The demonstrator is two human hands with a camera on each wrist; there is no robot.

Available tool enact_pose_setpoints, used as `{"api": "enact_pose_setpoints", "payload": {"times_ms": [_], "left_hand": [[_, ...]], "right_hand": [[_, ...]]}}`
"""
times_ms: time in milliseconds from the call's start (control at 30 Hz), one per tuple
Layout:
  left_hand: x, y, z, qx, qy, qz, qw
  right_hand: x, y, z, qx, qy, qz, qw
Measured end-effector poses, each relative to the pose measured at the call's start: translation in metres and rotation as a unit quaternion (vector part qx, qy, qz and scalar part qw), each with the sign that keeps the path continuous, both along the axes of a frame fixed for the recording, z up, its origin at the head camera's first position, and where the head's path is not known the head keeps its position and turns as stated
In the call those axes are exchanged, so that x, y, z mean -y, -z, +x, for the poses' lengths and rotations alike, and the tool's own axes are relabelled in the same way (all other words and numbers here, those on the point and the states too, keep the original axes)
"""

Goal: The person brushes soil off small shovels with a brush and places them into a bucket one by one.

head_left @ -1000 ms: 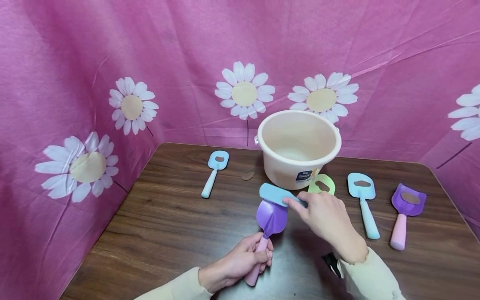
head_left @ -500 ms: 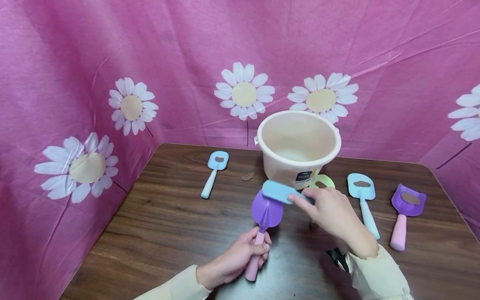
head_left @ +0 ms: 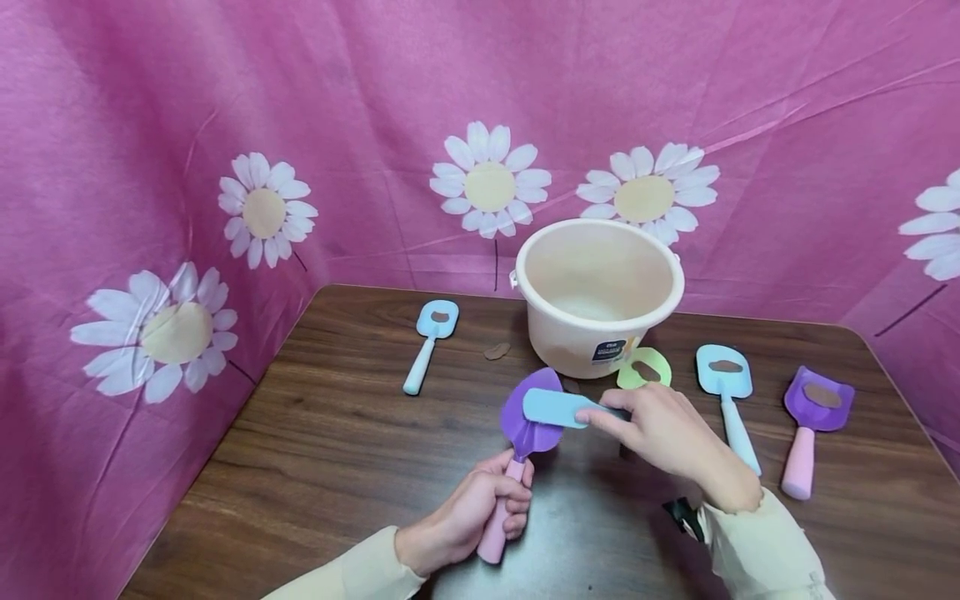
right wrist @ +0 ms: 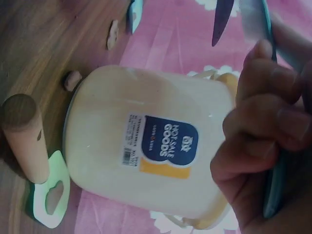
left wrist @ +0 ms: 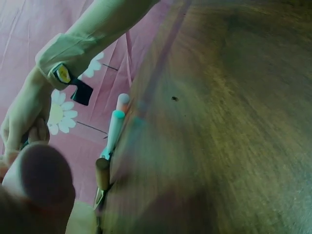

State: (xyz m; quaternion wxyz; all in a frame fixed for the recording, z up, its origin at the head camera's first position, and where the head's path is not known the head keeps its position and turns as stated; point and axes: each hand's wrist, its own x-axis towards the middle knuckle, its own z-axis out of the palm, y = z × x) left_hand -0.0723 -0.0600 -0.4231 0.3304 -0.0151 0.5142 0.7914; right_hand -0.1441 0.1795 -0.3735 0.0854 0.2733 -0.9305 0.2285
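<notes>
My left hand (head_left: 468, 512) grips the pink handle (head_left: 493, 533) of a toy shovel, its purple blade (head_left: 515, 404) tilted up. In my right hand (head_left: 667, 433) is a light-blue brush (head_left: 551, 408), pinched by its dark handle, the head lying across the blade. The handle's rounded end (left wrist: 46, 170) looms blurred in the left wrist view, with my right hand (left wrist: 29, 109) behind it. In the right wrist view, curled fingers (right wrist: 265, 114) wrap the brush handle, and part of the purple blade (right wrist: 224, 19) shows at the top.
A cream bucket (head_left: 562, 342) stands at the back, a green shovel (head_left: 656, 367) before it. To the right lie a blue shovel (head_left: 738, 433) and another purple shovel (head_left: 798, 462); a second blue shovel (head_left: 420, 367) is at left. Small brown pieces (head_left: 497, 352) lie near the bucket.
The brush went from the blade's upper edge down to its lower right part. My left hand has shifted slightly left with the shovel, and my right hand has moved a little right.
</notes>
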Motion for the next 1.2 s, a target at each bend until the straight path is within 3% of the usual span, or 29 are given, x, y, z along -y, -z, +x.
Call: {"api": "enact_pose_setpoints", "payload": {"times_ms": [200, 367, 467, 633, 767, 967, 1200], "left_hand": [[-0.003, 0.002, 0.004, 0.004, -0.001, -0.002, 1.0000], [-0.006, 0.002, 0.005, -0.013, 0.011, -0.021, 0.9996], [-0.006, 0.000, 0.005, -0.032, 0.023, -0.035, 0.9986], [-0.006, -0.003, 0.005, -0.045, 0.038, -0.035, 0.9976], [-0.005, -0.004, 0.005, -0.045, 0.037, -0.027, 0.9980], [-0.005, -0.003, 0.006, -0.052, 0.029, -0.036, 0.9976], [-0.005, 0.001, 0.007, -0.074, 0.029, -0.050, 0.9956]], "right_hand": [[-0.003, 0.002, -0.009, 0.025, 0.091, 0.020, 0.995], [-0.002, 0.003, -0.010, 0.019, 0.125, 0.029, 0.992], [0.003, 0.000, -0.005, -0.003, 0.104, 0.020, 0.994], [0.019, -0.007, 0.010, -0.053, 0.005, 0.023, 0.998], [0.027, -0.011, 0.020, -0.055, -0.035, 0.046, 0.997], [0.028, -0.011, 0.023, -0.047, -0.009, 0.055, 0.997], [0.019, -0.008, 0.012, -0.008, 0.055, 0.044, 0.997]]}}
